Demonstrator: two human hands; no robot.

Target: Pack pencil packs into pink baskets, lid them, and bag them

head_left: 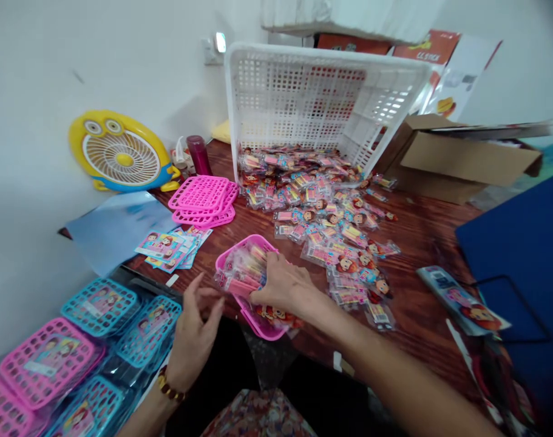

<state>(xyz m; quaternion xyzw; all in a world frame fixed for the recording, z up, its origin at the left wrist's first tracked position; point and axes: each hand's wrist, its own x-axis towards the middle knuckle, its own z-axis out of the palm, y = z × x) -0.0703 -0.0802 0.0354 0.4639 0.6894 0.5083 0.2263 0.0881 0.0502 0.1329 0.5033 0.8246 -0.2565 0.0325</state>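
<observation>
A small pink plastic basket (263, 331) rests at the table's front edge, filled with clear packets (242, 285) that hold coloured sticks and cartoon cards. My right hand (283, 282) reaches into it, its fingers curled over packets at the basket's right side; the fingertips are partly hidden. To the left of the basket is my left hand (196, 331), with thumb and fingers apart and nothing between them. Many more packets (322, 224) lie in a heap to the right of and behind the basket.
A white crate (326, 54) lies tipped on its side, packets spilling out. Pink lids (203, 197), cartoon cards (167, 249) and a yellow fan (121, 152) stand left. Packed baskets (48, 358) sit lower left. A cardboard box (462, 161) and blue panel (522, 243) are right.
</observation>
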